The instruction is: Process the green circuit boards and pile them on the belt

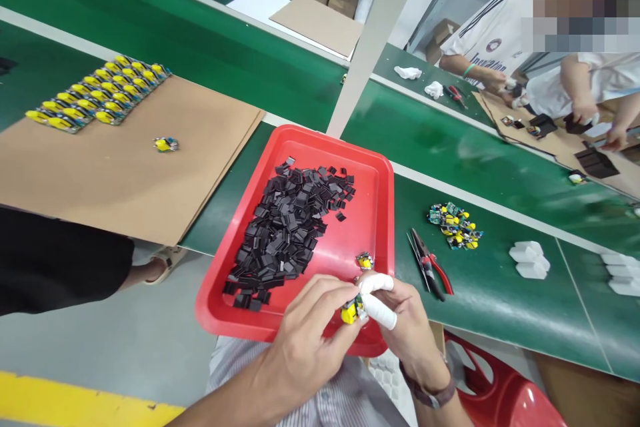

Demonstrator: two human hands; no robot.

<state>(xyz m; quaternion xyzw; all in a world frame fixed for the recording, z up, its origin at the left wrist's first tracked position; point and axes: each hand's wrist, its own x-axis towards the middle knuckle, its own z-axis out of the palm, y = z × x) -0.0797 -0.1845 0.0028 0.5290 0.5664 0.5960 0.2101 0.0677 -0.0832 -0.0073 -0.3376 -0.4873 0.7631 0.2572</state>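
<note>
Over the near right corner of a red tray [230, 230], my left hand [315, 330] and my right hand [400, 313] meet around a small circuit board [351, 310] with a yellow component. Both hands have their thumb and fingers closed on it. White finger covers wrap the thumb and forefinger of my right hand. Another small board with a yellow part [365, 260] lies in the tray just beyond my fingers. A heap of small black pieces [285, 220] fills the tray's left and middle.
Red-handled pliers [434, 267] and tweezers [419, 260] lie right of the tray, near a pile of boards [455, 223] and white blocks [529, 259]. Rows of boards [95, 93] stand on cardboard [100, 173] at left. Co-workers [505, 33] work across the belt; someone's leg [140, 273] is at left.
</note>
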